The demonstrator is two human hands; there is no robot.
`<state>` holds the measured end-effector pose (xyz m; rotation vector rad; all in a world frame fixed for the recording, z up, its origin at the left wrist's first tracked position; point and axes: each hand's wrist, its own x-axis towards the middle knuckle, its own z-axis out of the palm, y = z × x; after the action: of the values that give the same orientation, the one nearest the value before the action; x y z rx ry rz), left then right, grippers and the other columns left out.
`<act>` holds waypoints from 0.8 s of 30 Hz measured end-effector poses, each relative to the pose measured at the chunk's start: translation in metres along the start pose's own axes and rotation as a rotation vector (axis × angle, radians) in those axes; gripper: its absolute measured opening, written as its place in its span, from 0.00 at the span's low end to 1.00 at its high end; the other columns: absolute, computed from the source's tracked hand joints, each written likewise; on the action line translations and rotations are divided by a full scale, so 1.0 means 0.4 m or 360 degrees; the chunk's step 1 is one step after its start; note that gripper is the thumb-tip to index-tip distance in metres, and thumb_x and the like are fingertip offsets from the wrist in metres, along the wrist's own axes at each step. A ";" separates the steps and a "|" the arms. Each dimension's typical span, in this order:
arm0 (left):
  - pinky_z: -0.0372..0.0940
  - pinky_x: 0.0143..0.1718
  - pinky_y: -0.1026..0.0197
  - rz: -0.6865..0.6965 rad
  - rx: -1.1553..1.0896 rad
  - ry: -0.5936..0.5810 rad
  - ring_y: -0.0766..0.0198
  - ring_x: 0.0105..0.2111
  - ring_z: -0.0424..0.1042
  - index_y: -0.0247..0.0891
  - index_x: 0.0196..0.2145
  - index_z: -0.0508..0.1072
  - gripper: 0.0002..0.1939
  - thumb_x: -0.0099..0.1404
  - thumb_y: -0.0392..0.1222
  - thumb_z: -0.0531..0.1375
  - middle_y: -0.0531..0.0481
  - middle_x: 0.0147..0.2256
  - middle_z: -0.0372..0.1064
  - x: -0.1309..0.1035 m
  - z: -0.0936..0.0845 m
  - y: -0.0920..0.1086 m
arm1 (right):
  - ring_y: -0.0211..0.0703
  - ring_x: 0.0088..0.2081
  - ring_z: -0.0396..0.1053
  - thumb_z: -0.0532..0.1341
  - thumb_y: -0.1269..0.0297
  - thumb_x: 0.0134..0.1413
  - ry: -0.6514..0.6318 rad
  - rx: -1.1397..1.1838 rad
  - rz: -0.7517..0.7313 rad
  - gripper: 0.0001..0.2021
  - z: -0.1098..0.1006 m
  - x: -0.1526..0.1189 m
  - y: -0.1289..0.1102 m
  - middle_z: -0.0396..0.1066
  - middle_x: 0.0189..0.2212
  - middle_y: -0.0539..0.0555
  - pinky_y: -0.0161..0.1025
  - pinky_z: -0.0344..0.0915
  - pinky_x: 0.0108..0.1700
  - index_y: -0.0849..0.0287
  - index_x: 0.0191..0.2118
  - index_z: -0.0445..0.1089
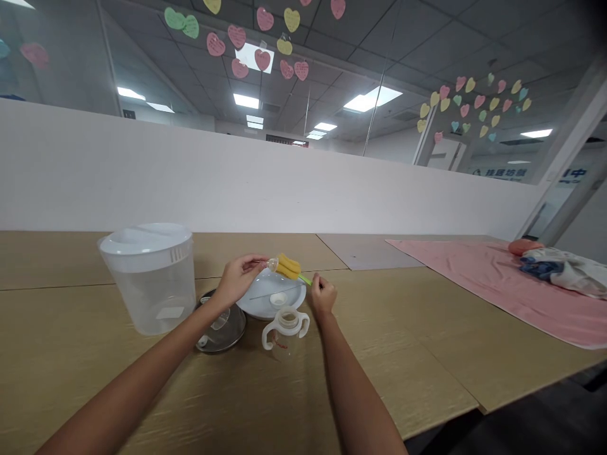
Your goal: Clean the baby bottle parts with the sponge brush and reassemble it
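Observation:
My left hand (pixel 239 278) pinches a small clear nipple-like piece (pixel 272 265) by its side. Against that piece rests the yellow sponge head of a brush (pixel 288 266). The brush's green handle is held in my closed right hand (pixel 324 294). Below them lies a white plate (pixel 258 306) with a small white ring-shaped cap (pixel 278 299) on it. A clear bottle with white handles (pixel 289 322) stands open in front of the plate. Partly behind my left forearm, a round metal tray (pixel 230 332) holds clear pieces too small to make out.
A clear bucket with a white lid (pixel 154 278) stands at the left. On the right, a pink cloth (pixel 484 278) bears a bundle of white and blue fabric (pixel 564 268) and a reddish round item (pixel 525 246). A low white wall (pixel 284 189) runs behind the table.

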<state>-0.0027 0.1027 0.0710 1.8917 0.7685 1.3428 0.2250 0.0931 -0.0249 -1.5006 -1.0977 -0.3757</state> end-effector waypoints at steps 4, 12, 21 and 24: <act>0.70 0.38 0.59 -0.0047 -0.0070 0.0017 0.59 0.35 0.75 0.34 0.34 0.75 0.16 0.53 0.50 0.61 0.43 0.36 0.76 0.003 -0.001 0.004 | 0.31 0.18 0.42 0.54 0.50 0.50 -0.0231 0.0310 0.0275 0.25 0.005 0.011 0.001 0.42 0.12 0.44 0.33 0.41 0.21 0.57 0.12 0.47; 0.70 0.40 0.57 -0.0102 -0.0101 0.0109 0.58 0.37 0.75 0.33 0.36 0.74 0.19 0.52 0.52 0.62 0.42 0.37 0.76 0.005 -0.005 0.010 | 0.29 0.14 0.40 0.57 0.39 0.42 -0.0761 0.1097 0.0881 0.25 0.005 0.035 0.041 0.44 0.10 0.41 0.33 0.37 0.16 0.55 0.16 0.48; 0.69 0.41 0.58 -0.0159 -0.0098 0.0100 0.58 0.39 0.75 0.33 0.37 0.73 0.15 0.55 0.46 0.60 0.42 0.39 0.75 0.005 0.006 0.034 | 0.26 0.12 0.41 0.66 0.49 0.36 -0.1307 0.1541 0.0994 0.20 -0.036 0.046 0.055 0.50 0.10 0.39 0.30 0.37 0.15 0.57 0.22 0.57; 0.69 0.41 0.57 -0.0188 -0.0106 0.0135 0.58 0.38 0.75 0.33 0.36 0.73 0.14 0.54 0.44 0.60 0.42 0.38 0.75 0.004 0.004 0.036 | 0.25 0.12 0.38 0.66 0.50 0.36 -0.1345 0.1625 0.0997 0.20 -0.041 0.046 0.058 0.49 0.10 0.38 0.30 0.36 0.16 0.57 0.22 0.56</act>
<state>0.0004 0.0952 0.0830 1.7197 0.8537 1.3648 0.2582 0.0889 -0.0205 -0.9345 -1.0804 1.1931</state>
